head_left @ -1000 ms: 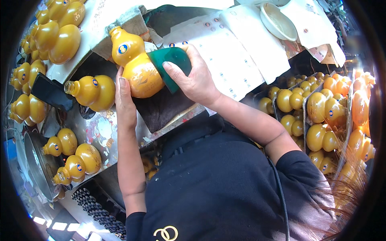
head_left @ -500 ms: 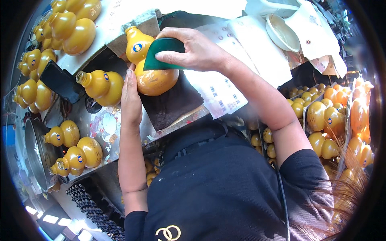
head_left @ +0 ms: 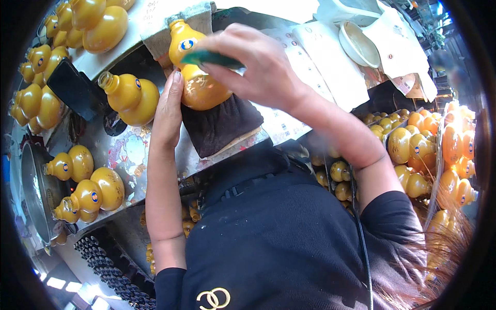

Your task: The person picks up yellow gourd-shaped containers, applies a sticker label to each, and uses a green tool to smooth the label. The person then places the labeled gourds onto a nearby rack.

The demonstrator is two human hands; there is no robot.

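A yellow gourd-shaped bottle [head_left: 184, 36] lies tilted with its neck pointing away, the lower bulb on a dark folded cloth [head_left: 219, 126]. Marks show on that bulb, and a round blue-and-orange sticker on the upper one. Along the bottle's left side, my left hand [head_left: 167, 106] holds it steady, some fingers hidden behind it. My right hand [head_left: 256, 67], blurred by motion, is closed on a green scraper [head_left: 213, 59], a flat piece with a curved outline. Its edge lies across the bottle's waist; whether it touches there I cannot tell.
A second gourd-shaped bottle [head_left: 132, 99] stands left of my left hand, near a black phone-like slab [head_left: 76, 95]. More bottles crowd the left, beside a metal pan [head_left: 36, 194]. Label sheets [head_left: 330, 67] and a white bowl [head_left: 358, 44] lie right. Crates of bottles [head_left: 408, 147] stand at far right.
The scraper has tipped from broad-face view to nearly edge-on, and my right hand has turned with it. Bottle and left hand stay together; the whole view has shifted slightly.
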